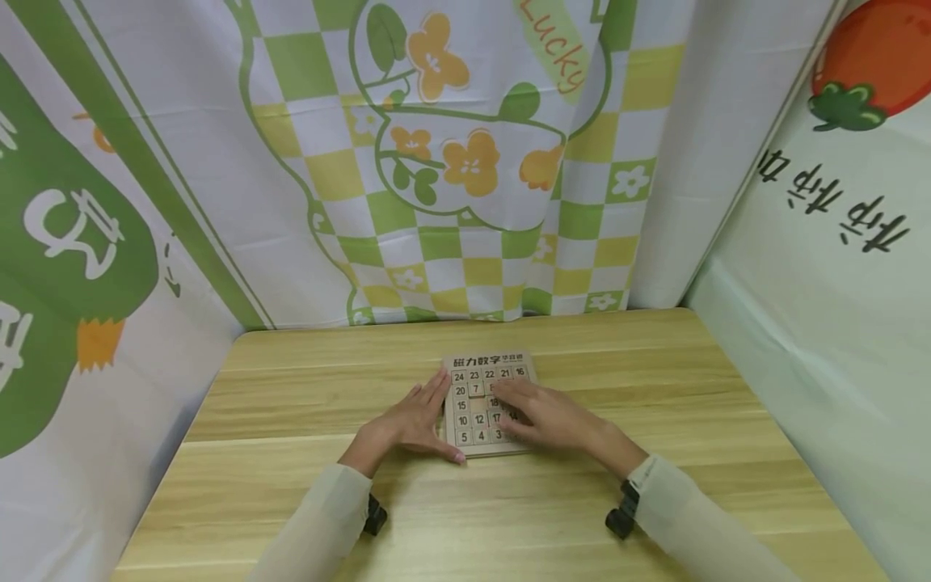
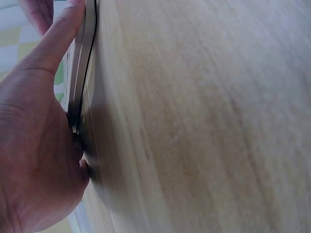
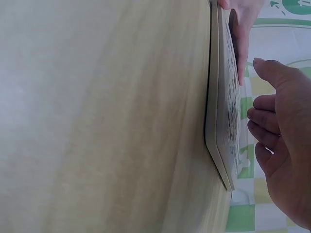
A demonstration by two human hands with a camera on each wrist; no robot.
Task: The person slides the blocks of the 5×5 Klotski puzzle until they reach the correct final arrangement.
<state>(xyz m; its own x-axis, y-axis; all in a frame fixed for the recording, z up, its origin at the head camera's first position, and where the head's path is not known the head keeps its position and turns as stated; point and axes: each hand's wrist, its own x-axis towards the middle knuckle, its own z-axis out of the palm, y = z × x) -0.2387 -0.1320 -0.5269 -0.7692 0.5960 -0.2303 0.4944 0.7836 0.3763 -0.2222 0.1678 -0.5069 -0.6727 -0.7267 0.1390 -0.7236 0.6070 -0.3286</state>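
A wooden sliding number puzzle [image 1: 465,449] lies flat on the table, its numbered tiles facing up. Below the 7 tile [image 1: 476,390] there is a gap among the tiles. My left hand [image 1: 414,420] rests against the puzzle's left side with fingers extended, the thumb at its near left corner. In the left wrist view that thumb lies along the near edge of the board [image 2: 82,63]. Over the right part of the puzzle is my right hand [image 1: 549,416], fingers loosely bent, hiding several tiles. The right wrist view shows the fingers [image 3: 265,119] above the board; fingertip contact cannot be told.
The wood-grain table [image 1: 596,517] extends around the puzzle on all sides. A patterned curtain [image 1: 465,267] hangs behind the table's far edge, and printed cloths hang at the left and right. Dark wrist devices [image 1: 621,513] sit below both forearms.
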